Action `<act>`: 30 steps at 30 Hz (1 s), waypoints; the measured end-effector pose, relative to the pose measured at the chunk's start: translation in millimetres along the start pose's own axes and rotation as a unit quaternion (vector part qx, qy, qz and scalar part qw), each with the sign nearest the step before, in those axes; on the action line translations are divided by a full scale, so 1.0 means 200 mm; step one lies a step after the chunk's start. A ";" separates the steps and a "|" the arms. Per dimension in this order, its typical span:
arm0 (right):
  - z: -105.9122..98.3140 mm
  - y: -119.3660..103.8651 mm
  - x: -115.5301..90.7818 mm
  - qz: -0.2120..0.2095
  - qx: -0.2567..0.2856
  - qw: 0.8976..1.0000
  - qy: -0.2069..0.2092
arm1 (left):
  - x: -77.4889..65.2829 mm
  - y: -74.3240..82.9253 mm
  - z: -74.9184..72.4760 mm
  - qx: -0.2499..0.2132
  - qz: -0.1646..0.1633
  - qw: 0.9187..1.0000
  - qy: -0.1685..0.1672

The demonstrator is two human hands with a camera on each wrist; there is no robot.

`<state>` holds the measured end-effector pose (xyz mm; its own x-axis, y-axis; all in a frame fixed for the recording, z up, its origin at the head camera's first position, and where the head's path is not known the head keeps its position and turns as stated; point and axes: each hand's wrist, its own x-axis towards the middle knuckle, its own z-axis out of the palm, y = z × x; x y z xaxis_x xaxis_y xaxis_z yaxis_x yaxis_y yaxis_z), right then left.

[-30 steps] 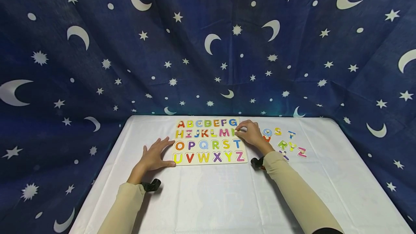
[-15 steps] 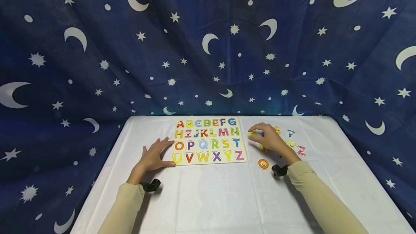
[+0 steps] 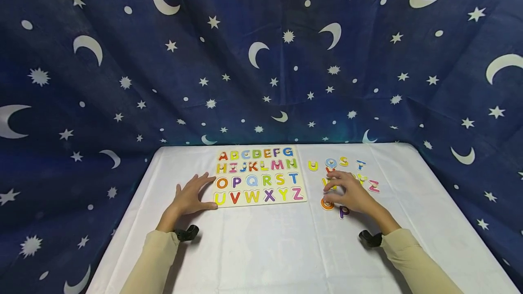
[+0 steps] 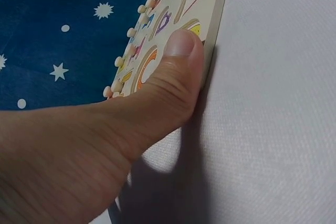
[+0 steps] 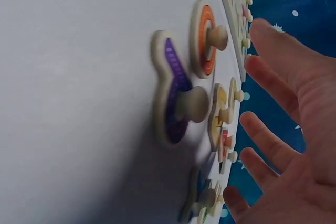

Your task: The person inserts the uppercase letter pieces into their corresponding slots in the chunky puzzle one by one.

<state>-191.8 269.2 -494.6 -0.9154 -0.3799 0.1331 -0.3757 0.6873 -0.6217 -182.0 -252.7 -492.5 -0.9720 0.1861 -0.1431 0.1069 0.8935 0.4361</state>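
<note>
My left hand [image 3: 189, 198] rests at the left edge of a wooden alphabet puzzle board [image 3: 301, 183]; in the left wrist view its thumb [image 4: 176, 72] lies on the board's corner. Knobbed letters fill the upper two rows, A to N; the lower two rows show printed letter recesses. To the right, my right hand [image 3: 352, 193] hovers with spread fingers over loose letters, holding nothing. Its thumb overlaps the orange O [image 3: 327, 205] in the head view. Beside that lies the purple P [image 5: 173, 90]. The yellow U [image 3: 313, 166] lies right of the board.
More loose knobbed letters lie behind the right hand: blue Q [image 3: 331, 162], yellow S [image 3: 344, 161], blue T [image 3: 361, 165], pink Z [image 3: 373, 186] and others partly hidden. A white cloth [image 3: 261, 248] covers the table. A dark star-patterned curtain [image 3: 229, 58] hangs behind.
My right hand has let go of the N on the board, set the yellow U down right of the board, and moved back over the O. The left hand stays put.
</note>
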 end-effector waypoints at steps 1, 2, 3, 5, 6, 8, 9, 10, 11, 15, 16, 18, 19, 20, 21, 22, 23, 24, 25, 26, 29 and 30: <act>0.00 0.00 -0.01 -0.003 -0.005 1.000 0.000 | 0.00 0.00 0.00 0.000 0.000 1.000 0.000; 0.01 0.01 -0.02 -0.005 -0.008 1.000 -0.003 | 0.00 0.00 0.00 0.000 0.000 1.000 0.001; 0.01 0.01 -0.04 -0.003 -0.013 1.000 -0.007 | 0.00 -0.01 0.00 -0.001 0.000 1.000 0.002; 0.01 0.01 -0.05 0.001 -0.021 1.000 -0.013 | 0.00 -0.01 0.00 -0.001 0.002 1.000 0.003; 0.01 0.01 -0.06 0.003 -0.024 1.000 -0.015 | 0.00 -0.01 0.00 -0.001 0.002 1.000 0.003; 0.02 0.01 -0.07 0.008 -0.026 0.999 -0.018 | 0.00 -0.01 0.00 -0.001 0.004 1.000 0.003; 0.02 0.01 -0.08 0.008 -0.027 0.999 -0.017 | 0.00 -0.01 0.00 -0.001 0.004 1.000 0.003; 0.02 0.01 -0.08 0.007 -0.028 0.999 -0.016 | 0.00 -0.01 0.00 -0.001 0.004 1.000 0.003; 0.02 0.01 -0.08 0.008 -0.028 0.999 -0.015 | 0.00 -0.01 0.00 -0.001 0.004 1.000 0.002; 0.03 0.02 -0.09 0.005 -0.020 1.000 -0.011 | 0.00 -0.01 0.00 -0.001 0.002 1.000 0.002; 0.03 0.03 -0.09 0.005 -0.017 1.000 -0.010 | 0.00 -0.01 0.00 -0.001 0.001 1.000 0.002; 0.04 0.03 -0.09 0.004 -0.013 1.000 -0.008 | 0.00 -0.01 0.01 -0.001 0.000 1.000 0.002; 0.05 0.03 -0.09 0.004 -0.011 1.000 -0.007 | 0.00 -0.01 0.01 -0.001 0.000 1.000 0.003; 0.05 0.03 -0.09 0.003 -0.010 1.000 -0.006 | 0.00 -0.01 0.01 -0.001 -0.001 1.000 0.003; 0.05 0.03 -0.09 0.003 -0.008 1.000 -0.005 | 0.00 -0.01 0.01 0.000 -0.001 1.000 0.004; 0.05 0.03 -0.09 0.002 -0.007 1.000 -0.004 | 0.00 -0.02 0.01 0.001 -0.001 1.000 0.004; 0.05 0.03 -0.09 0.003 -0.006 1.000 -0.003 | 0.00 -0.02 0.01 0.001 -0.002 1.000 0.004; 0.05 0.03 -0.09 0.003 -0.005 1.000 -0.002 | 0.00 -0.02 0.01 0.002 -0.002 1.000 0.005; 0.05 0.03 -0.09 0.001 -0.005 1.000 -0.002 | 0.00 -0.02 0.01 0.001 -0.002 1.000 0.005; 0.05 0.03 -0.09 0.000 -0.005 1.000 -0.001 | 0.00 -0.01 0.01 0.001 -0.002 1.000 0.006; 0.04 0.02 -0.09 -0.004 -0.008 1.000 -0.003 | 0.00 -0.01 0.01 0.001 0.000 1.000 0.006; 0.04 0.02 -0.09 -0.008 -0.009 1.000 -0.003 | 0.00 0.00 0.01 0.001 -0.001 1.000 0.005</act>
<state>-176.2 274.2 -505.8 -0.9082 -0.3950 0.1386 -0.3933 0.6918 -0.6057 -181.4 -253.0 -494.1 -0.9742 0.1803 -0.1355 0.1051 0.8945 0.4346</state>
